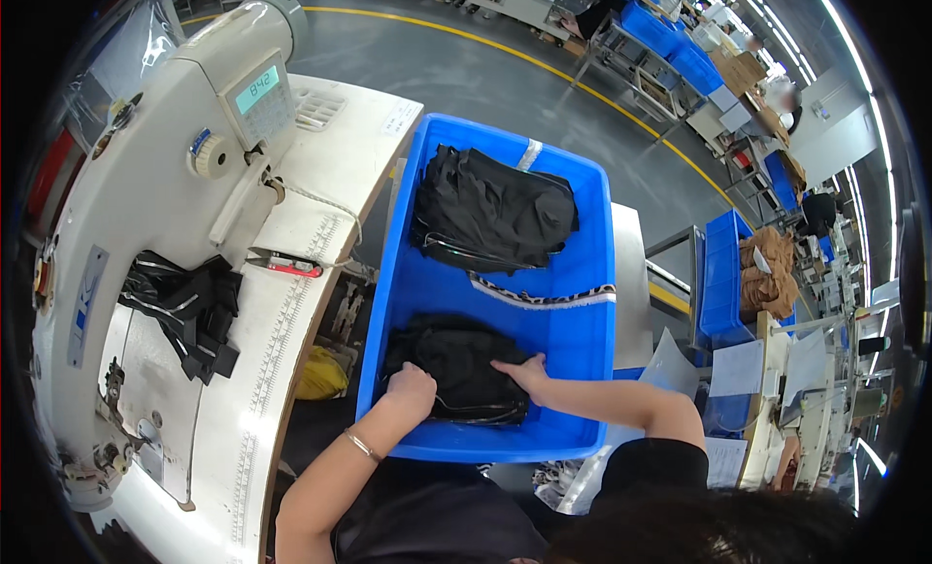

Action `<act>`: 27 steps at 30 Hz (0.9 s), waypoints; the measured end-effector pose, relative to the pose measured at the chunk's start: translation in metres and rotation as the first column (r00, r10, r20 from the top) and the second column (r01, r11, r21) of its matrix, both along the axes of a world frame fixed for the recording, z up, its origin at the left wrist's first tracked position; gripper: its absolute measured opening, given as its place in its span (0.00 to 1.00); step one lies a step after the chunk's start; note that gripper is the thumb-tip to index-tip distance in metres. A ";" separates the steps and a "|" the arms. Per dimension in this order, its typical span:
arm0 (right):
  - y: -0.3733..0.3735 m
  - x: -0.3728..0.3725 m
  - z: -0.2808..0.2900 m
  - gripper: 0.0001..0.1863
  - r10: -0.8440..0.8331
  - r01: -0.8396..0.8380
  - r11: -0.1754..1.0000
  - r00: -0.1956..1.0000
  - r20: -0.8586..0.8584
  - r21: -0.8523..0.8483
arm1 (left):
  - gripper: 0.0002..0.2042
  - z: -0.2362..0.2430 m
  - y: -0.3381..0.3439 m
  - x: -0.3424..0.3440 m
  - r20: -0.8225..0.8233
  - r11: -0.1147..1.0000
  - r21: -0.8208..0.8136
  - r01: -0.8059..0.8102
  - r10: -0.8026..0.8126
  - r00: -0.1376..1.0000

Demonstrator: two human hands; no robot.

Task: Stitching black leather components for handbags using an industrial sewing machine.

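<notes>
A blue plastic bin point(594, 224) is in front of me with two piles of black fabric in it. Both my hands are at the near pile point(456, 360). My left hand point(412, 387) is closed on its near left edge, fingers curled. At the pile's right edge, my right hand point(526, 373) grips the fabric, fingertips partly hidden by it. Farther back in the bin lies the other black fabric pile point(495, 205). A leopard-patterned strip with a white edge point(544, 298) crosses the bin floor between the piles.
On my left, a white sewing machine point(146, 176) stands on a table point(262, 370) with ruler markings. Black fabric pieces point(189, 307) and red-handled thread snips point(291, 265) lie there. Another blue bin point(716, 282) with brown fabric point(767, 273) is at right. People work farther off.
</notes>
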State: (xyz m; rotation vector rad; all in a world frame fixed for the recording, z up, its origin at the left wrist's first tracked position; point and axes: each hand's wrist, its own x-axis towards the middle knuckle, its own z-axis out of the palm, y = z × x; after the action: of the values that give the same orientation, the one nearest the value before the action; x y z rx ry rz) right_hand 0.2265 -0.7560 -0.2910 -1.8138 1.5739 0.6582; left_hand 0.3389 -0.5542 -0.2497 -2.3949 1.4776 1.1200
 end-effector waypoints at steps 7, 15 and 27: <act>0.003 0.015 0.011 0.38 -0.391 0.052 0.674 0.872 0.295 0.737 | 0.22 0.005 0.004 0.008 -0.036 1.000 0.013 -0.012 0.012 0.999; 0.021 0.035 0.100 0.22 0.229 -0.528 0.815 0.673 0.703 0.240 | 0.27 0.038 0.018 0.012 -0.195 0.977 -0.069 -0.203 0.187 0.963; -0.084 0.126 0.325 0.29 0.289 -0.509 0.858 0.375 0.881 -0.065 | 0.18 0.139 0.031 0.042 -0.342 0.126 -0.893 -0.433 0.436 0.832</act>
State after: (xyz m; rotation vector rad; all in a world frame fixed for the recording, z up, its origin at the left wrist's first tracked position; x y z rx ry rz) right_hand 0.3523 -0.8399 0.0338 -1.8795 0.3181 0.0037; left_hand 0.3810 -0.5228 -0.1104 -3.8692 1.7962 0.0142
